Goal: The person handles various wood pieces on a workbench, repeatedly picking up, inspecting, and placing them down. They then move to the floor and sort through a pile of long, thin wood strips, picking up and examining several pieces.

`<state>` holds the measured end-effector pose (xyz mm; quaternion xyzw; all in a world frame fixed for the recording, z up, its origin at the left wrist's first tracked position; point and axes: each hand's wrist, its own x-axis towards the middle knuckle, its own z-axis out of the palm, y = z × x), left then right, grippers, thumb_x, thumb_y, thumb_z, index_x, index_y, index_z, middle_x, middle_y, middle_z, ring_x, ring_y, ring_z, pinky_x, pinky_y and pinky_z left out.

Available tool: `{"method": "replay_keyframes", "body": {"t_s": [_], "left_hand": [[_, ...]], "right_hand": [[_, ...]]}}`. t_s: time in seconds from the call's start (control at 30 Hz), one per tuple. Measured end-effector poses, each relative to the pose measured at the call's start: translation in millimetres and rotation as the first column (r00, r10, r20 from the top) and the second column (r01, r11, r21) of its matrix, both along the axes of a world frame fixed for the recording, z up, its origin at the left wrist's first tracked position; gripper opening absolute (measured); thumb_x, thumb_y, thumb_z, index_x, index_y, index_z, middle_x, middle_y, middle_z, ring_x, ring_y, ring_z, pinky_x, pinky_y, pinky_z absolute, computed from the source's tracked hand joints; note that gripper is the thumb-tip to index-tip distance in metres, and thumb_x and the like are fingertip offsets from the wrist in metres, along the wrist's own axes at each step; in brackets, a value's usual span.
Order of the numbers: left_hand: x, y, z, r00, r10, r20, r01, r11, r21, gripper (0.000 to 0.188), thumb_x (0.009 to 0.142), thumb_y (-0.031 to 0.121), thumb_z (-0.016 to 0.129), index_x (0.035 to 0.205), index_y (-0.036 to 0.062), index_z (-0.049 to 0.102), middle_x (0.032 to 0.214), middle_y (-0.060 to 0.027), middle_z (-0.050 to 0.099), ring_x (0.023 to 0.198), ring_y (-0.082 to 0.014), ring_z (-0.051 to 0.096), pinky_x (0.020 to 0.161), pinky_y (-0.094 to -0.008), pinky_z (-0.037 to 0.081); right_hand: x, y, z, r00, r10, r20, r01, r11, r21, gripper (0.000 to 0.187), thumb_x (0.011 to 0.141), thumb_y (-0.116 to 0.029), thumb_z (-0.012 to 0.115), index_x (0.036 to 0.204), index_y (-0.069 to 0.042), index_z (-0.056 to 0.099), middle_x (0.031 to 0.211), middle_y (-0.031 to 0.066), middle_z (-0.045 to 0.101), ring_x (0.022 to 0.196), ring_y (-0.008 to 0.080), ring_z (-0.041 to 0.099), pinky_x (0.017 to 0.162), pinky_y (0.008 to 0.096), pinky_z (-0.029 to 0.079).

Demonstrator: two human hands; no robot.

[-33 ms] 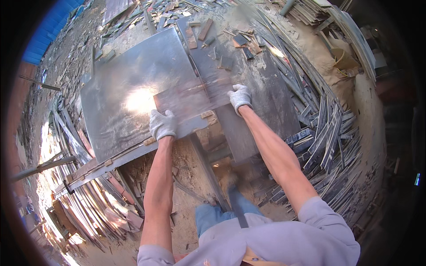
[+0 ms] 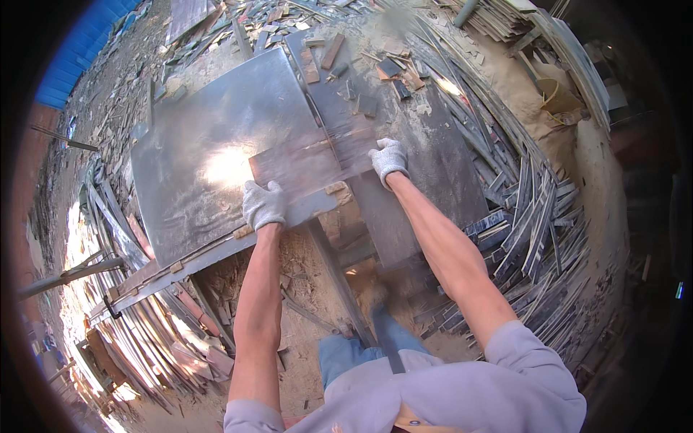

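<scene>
A brown wooden board [image 2: 292, 160], smeared by motion, lies across a dark metal-like tabletop [image 2: 216, 94], over the narrow slot in it. My left hand [image 2: 264, 205], in a light grey knit glove, is curled at the board's near left corner, with the thumb toward the board. At its right end, my right hand [image 2: 390, 158], gloved alike, has its fingers closed on the board's edge. Both fingertips are partly hidden.
Several wood offcuts [image 2: 367, 103] lie on the table's far right part. Long strips are heaped right [image 2: 530, 216] and left [image 2: 155, 339]. A metal bar [image 2: 72, 278] juts in at the left. Sawdust and scraps cover the ground under the table's near edge.
</scene>
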<state>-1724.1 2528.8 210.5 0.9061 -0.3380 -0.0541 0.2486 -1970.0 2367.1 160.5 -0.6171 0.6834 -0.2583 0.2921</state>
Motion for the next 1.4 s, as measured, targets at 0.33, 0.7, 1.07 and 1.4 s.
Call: {"method": "replay_keyframes", "body": {"t_s": [0.33,0.7,1.07,1.4], "left_hand": [[6.5,-2.8,14.0,0.996,-0.002,-0.088,0.008,0.998,0.067,0.045,0.087,0.035,0.06,0.115,-0.0002,0.058,0.108,-0.0273,0.07,0.104,-0.0439,0.068,0.091,-0.0513,0.051],[-20.8,23.2,-34.2,0.984,-0.117,-0.132,0.141,0.971,0.194,0.055,0.094,0.042,0.056,0.118,-0.0066,0.069,0.108,-0.0281,0.072,0.103,-0.0423,0.069,0.085,-0.0516,0.056],[-155.3,162.7,3.2,0.99,-0.038,-0.136,0.075,0.957,0.279,0.046,0.091,0.036,0.062,0.117,-0.0015,0.064,0.115,-0.0269,0.065,0.108,-0.0438,0.064,0.093,-0.0517,0.049],[-189.5,230.9,12.3,0.978,0.005,-0.207,0.053,0.96,0.274,0.049,0.091,0.033,0.066,0.128,0.0015,0.058,0.125,-0.0232,0.061,0.114,-0.0402,0.061,0.097,-0.0485,0.048]], "right_hand": [[-51.1,66.0,56.9,0.973,0.226,0.041,-0.23,0.946,0.228,0.081,0.078,-0.053,0.08,0.134,0.002,0.06,0.132,0.0242,0.064,0.123,0.0343,0.061,0.103,0.0409,0.047],[-366.3,405.8,201.2,0.546,-0.649,0.529,-0.053,0.603,0.796,0.036,0.095,-0.036,0.07,0.102,0.0,0.072,0.083,0.0128,0.073,0.063,0.0226,0.067,0.051,0.0322,0.053],[-769.1,524.5,267.3,0.249,-0.767,0.591,0.856,0.46,0.235,0.041,0.098,-0.04,0.066,0.117,-0.004,0.064,0.1,0.0106,0.071,0.078,0.0197,0.067,0.07,0.0352,0.058],[-202.7,270.4,68.1,0.964,0.122,0.238,-0.238,0.796,0.556,0.064,0.093,-0.038,0.071,0.141,0.0,0.055,0.129,0.0204,0.068,0.119,0.029,0.065,0.101,0.0364,0.05]]}}
